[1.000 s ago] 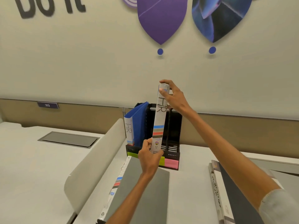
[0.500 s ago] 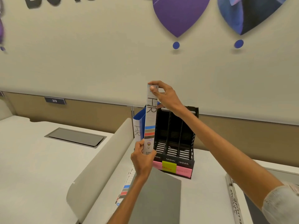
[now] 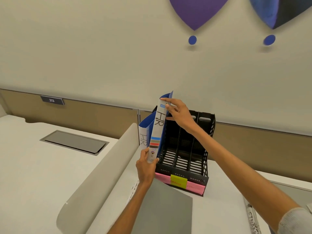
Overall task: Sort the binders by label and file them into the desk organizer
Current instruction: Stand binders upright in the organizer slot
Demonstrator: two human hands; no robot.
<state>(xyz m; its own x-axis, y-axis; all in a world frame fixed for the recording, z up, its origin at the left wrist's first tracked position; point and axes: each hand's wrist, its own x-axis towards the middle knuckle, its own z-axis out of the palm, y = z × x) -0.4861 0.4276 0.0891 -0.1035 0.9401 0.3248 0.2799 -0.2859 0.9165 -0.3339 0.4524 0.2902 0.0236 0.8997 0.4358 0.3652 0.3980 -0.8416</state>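
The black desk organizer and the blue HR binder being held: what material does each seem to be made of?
Desk organizer: looks like moulded black plastic, matte, given its slotted floor and perforated walls.
Blue HR binder: probably board with a smooth blue cover and a white paper spine label; I cannot be sure.

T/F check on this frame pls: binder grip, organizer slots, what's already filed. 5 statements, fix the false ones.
1. Both hands hold the HR binder: the left hand at its bottom, the right hand at its top. True.
2. The held binder lies flat on the desk. False: it is upright, slightly tilted, at the left end of the desk organizer.
3. Another blue binder marked HR already stands to the left of the held one. True.
4. All the organizer's slots are full. False: the slots to the right of the held binder are empty.
5. The sticky notes on the organizer's front are all blue. False: they are pink and yellow-green.
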